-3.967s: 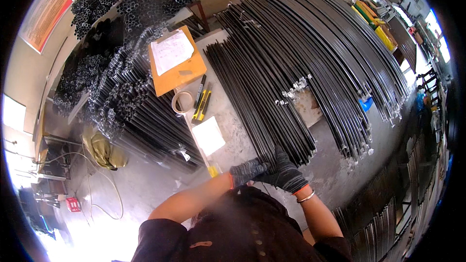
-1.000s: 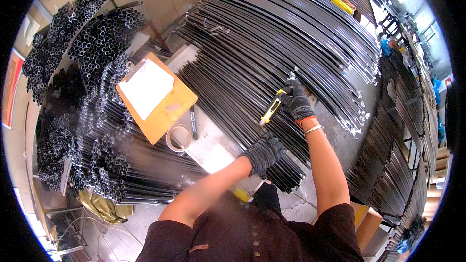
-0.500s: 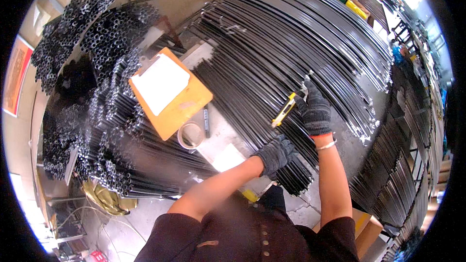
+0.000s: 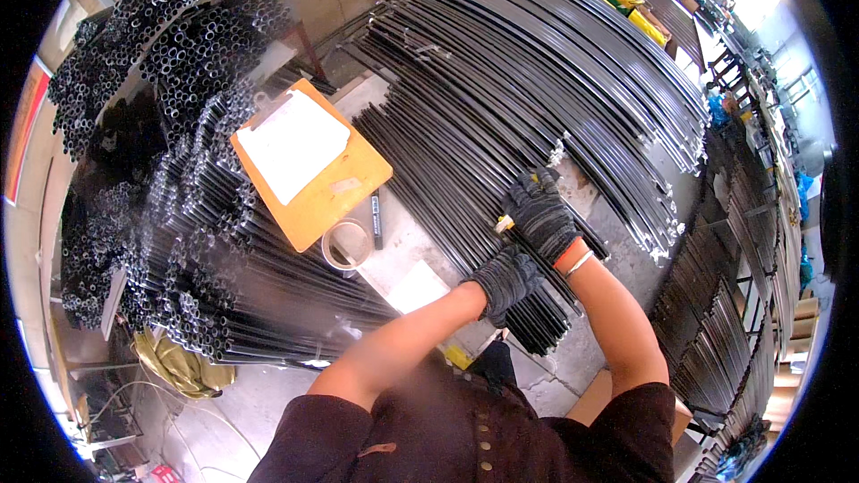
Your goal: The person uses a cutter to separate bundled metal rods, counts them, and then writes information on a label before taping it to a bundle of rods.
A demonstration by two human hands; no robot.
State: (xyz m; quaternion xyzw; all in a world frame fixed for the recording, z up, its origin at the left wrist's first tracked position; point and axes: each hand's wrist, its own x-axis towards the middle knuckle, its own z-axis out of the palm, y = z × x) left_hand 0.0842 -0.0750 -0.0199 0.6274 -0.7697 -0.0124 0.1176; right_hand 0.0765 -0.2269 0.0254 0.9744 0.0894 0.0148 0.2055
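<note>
My right hand (image 4: 543,219), in a dark grey knit glove, is closed over a yellow utility knife (image 4: 506,224); only its end and a bit of yellow by the fingertips show. Beneath it runs a layer of long black metal tubes (image 4: 447,183). My left hand (image 4: 508,284), gloved alike, rests on the same tubes nearer to me, its fingers curled; what lies under them is hidden. Left of the hands are an orange clipboard (image 4: 353,186) with white paper (image 4: 295,148), a roll of tape (image 4: 347,246) and a black marker (image 4: 377,222).
Bundled tubes (image 4: 215,45) are stacked at the left, open ends showing. More tubes lie on a rack (image 4: 716,304) at the right. A white sheet (image 4: 418,288) lies beside my left wrist. A cardboard box (image 4: 591,398) stands by my right elbow; olive cloth (image 4: 183,365) sits lower left.
My right hand has moved left and nearer to me, off the tubes' white-wrapped ends, and now covers most of the yellow knife. My left hand stays nearly in place.
</note>
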